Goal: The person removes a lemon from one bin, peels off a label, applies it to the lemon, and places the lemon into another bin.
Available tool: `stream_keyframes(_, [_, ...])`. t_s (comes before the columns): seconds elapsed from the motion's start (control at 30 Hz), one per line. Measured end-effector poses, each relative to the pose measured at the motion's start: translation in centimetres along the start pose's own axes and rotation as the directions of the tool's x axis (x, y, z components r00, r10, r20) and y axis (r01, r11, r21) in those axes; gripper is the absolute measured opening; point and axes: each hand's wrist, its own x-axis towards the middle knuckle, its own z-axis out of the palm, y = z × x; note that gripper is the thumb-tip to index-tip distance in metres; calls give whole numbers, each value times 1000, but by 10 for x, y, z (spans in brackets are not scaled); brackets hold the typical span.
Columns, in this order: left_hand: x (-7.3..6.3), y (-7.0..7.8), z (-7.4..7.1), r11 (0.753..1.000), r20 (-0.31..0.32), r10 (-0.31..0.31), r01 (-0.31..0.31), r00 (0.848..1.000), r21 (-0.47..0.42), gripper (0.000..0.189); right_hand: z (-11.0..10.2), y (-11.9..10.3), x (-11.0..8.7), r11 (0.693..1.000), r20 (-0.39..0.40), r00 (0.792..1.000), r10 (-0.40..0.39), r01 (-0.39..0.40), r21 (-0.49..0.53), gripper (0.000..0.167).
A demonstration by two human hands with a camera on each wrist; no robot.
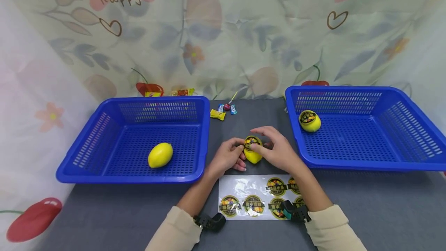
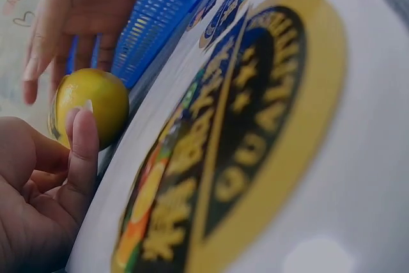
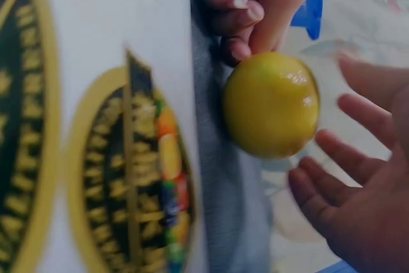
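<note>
A yellow lemon point(image 1: 253, 157) with a round black-and-gold sticker point(image 1: 249, 143) on top sits on the grey table between both hands. My left hand point(image 1: 228, 155) holds its left side with the fingertips, the other fingers curled under. Around the far and right side arches my right hand point(image 1: 277, 151), fingers spread. In the right wrist view, the right hand's fingers point(image 3: 348, 158) stand apart from the lemon point(image 3: 271, 105). Just in front lies a white sheet point(image 1: 244, 185) of similar round stickers, partly hidden by the right forearm.
At the left, a blue basket point(image 1: 136, 179) contains one plain lemon point(image 1: 160, 155). The right blue basket point(image 1: 362, 164) contains a stickered lemon point(image 1: 311, 124). Several wrapped sweets, including a yellow one point(image 1: 217, 114), and a lollipop point(image 1: 227, 107) lie between the baskets at the back, before a patterned curtain point(image 1: 237, 42).
</note>
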Motion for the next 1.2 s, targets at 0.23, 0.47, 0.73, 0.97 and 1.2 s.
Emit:
stream_keyframes(0.23, [0,-4,2,1000,3,20,-20,1000,5,29,1,-8,1,988,131,990,-42,61,-145,58])
stream_keyframes(0.47, [-1,-3,4,1000,9,18,-18,1000,12,29,-1,-7,-1,992,103,995,-3,16,-122,57])
stream_keyframes(0.73, [-2,0,3,1000,13,17,-17,1000,4,29,-2,-7,0,992,89,996,22,-10,-127,56])
stream_keyframes(0.97, [-2,-1,2,1000,12,15,-15,1000,0,29,-4,-13,-1,993,71,997,15,-6,-121,56])
stream_keyframes(1.2, [-3,-1,0,1000,-7,12,-12,1000,21,27,-11,-35,-2,989,81,994,-71,81,-126,56])
